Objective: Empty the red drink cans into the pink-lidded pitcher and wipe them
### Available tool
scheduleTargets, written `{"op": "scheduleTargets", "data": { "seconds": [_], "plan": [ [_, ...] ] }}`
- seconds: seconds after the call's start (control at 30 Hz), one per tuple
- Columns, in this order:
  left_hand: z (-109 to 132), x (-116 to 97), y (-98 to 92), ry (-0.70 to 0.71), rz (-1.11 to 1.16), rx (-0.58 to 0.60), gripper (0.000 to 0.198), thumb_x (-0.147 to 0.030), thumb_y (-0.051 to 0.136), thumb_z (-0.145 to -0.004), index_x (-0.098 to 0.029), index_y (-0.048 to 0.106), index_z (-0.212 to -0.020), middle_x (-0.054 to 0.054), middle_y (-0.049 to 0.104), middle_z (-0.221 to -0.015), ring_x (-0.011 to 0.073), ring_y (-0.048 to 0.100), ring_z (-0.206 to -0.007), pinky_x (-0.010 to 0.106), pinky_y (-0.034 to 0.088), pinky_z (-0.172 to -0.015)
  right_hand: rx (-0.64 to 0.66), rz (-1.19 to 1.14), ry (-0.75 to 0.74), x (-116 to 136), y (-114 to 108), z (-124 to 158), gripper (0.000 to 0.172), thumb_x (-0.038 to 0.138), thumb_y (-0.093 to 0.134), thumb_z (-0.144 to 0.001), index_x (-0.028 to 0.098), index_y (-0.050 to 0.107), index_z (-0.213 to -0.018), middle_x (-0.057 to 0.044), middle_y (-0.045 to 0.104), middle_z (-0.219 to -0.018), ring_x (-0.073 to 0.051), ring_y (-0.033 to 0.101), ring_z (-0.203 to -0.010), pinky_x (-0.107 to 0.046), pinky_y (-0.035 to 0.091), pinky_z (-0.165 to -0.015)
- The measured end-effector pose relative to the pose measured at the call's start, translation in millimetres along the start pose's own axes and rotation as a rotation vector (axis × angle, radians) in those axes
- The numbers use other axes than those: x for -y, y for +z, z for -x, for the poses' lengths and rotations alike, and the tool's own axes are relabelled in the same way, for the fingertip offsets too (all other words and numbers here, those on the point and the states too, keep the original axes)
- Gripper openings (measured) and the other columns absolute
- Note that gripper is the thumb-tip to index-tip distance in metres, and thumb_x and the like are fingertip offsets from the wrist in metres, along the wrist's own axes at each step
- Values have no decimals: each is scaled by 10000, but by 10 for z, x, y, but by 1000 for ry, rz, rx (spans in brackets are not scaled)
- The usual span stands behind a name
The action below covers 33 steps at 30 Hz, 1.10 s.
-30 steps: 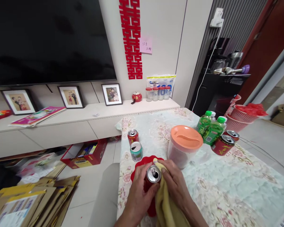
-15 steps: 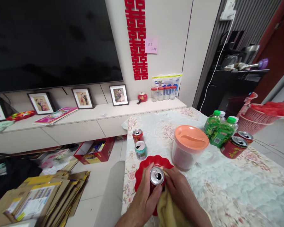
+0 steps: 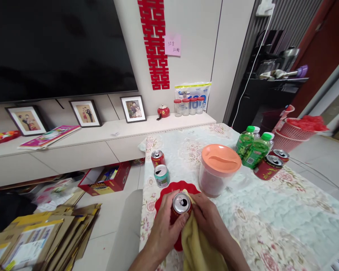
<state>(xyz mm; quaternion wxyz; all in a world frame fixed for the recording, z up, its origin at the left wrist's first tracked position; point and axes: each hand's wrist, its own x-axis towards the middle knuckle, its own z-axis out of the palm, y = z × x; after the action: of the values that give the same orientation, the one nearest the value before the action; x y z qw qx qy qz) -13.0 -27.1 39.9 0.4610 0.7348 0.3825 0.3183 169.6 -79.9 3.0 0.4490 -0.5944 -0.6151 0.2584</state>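
Note:
My left hand (image 3: 164, 229) is wrapped round a red drinks can (image 3: 180, 207) with an opened top, held upright over a red scalloped plate (image 3: 167, 194) at the table's near left edge. My right hand (image 3: 209, 222) presses a yellow cloth (image 3: 196, 248) against the can's right side. The cloth hangs down toward me.
Behind the plate stand a teal can (image 3: 161, 175) and a red can (image 3: 158, 158). A clear jug with an orange lid (image 3: 220, 160) stands right of them. Farther right are two green bottles (image 3: 254, 149), two red cans (image 3: 269, 167) and red baskets (image 3: 296, 131). Cardboard lies on the floor at left.
The view swung right and back left. My hands stay on the can, with the cloth shifting slightly along its right side.

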Motion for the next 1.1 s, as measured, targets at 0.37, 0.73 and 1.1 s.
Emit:
{"op": "scheduleTargets", "data": {
  "seconds": [0.37,0.73,1.1],
  "plan": [
    [8,101,160,-47,-14,-91,640,-467,571,-1025,-215,391,-1585,201,452,-1642,359,408,-1593,614,361,-1300,-95,79,15,82,59,70,292,215,444,-1050,197,703,-1183,-69,643,-1104,-161,612,-1008,-263,469,-904],
    [77,205,129,-11,-55,-63,607,-442,460,-1074,-206,377,-1627,187,427,-1697,353,363,-1622,606,342,-1320,-54,39,-44,171,-59,43,366,150,418,-1013,190,681,-1263,-70,613,-1155,-136,595,-1067,-227,487,-947],
    [-15,-34,14,-72,21,-93,496,-377,699,-872,-214,588,-1327,157,716,-1344,357,682,-1280,570,522,-1132,-61,256,60,-90,193,98,243,46,459,-886,128,677,-954,-83,577,-898,-146,536,-747,-232,351,-686]
  ]
}}
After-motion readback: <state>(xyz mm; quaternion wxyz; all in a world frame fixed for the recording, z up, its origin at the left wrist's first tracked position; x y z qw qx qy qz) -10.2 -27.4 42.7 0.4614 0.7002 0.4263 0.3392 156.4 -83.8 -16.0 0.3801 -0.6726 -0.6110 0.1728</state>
